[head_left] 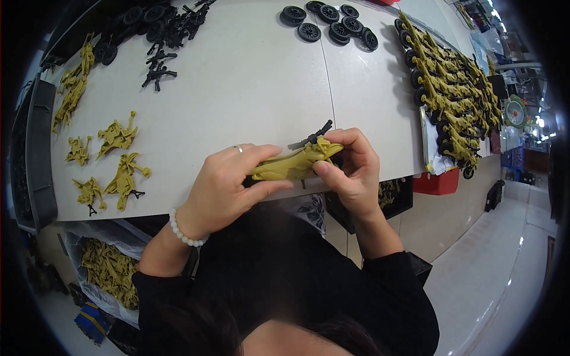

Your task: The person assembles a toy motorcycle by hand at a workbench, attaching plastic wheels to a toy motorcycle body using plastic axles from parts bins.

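Between both hands, over the table's near edge, is a yellow plastic toy motorcycle body (288,165) with a black handlebar piece (314,136) at its upper right end. My left hand (228,178), with a ring and a white bead bracelet, is closed around the left end. Thumb and fingers of my right hand (354,169) pinch the right end, beside the black piece. Part of the body is hidden by the fingers. Left of my hands lie several loose yellow body parts (123,178), some with small black pieces attached.
Black toy wheels (339,26) lie at the table's back; black handlebar pieces (159,74) are heaped back left. Assembled yellow motorcycles (451,89) stand in rows at the right. A dark tray (40,160) borders the left. Below stand a bag of yellow parts (110,270) and a red bin (436,181).
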`<state>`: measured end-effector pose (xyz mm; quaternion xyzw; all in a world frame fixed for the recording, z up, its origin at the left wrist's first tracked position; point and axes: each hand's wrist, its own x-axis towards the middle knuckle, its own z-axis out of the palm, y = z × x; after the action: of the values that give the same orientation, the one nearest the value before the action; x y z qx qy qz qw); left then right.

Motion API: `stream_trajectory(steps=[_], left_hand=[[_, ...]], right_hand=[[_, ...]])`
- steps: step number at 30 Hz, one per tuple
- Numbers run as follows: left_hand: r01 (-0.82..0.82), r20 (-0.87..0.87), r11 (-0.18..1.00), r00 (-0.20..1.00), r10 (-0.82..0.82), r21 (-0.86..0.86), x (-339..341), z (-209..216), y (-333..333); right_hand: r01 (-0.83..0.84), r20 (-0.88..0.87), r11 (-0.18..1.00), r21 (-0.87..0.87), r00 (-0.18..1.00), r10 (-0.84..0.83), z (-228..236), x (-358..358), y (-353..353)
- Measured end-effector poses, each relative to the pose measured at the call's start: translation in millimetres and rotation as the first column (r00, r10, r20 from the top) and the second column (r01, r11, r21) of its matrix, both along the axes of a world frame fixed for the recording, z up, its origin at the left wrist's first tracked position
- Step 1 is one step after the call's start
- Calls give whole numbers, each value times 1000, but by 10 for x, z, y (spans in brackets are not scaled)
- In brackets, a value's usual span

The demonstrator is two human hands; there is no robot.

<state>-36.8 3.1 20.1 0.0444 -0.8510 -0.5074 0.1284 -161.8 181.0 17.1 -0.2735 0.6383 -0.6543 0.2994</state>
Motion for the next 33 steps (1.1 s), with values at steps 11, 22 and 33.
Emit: stream_trajectory(steps=[11, 22, 33], left_hand=[[-106, 224, 791, 974, -40, 602, 50, 22, 49], [2, -61, 931, 998, 22, 365, 21, -64, 127], [-162, 145, 693, 986, 83, 703, 70, -93, 189]], right_hand=[[14, 45, 995, -97, 999, -9, 5, 52, -13], [-31, 24, 970, -241, 999, 38, -82, 29, 39], [9, -440, 997, 79, 898, 27, -66, -86, 0]])
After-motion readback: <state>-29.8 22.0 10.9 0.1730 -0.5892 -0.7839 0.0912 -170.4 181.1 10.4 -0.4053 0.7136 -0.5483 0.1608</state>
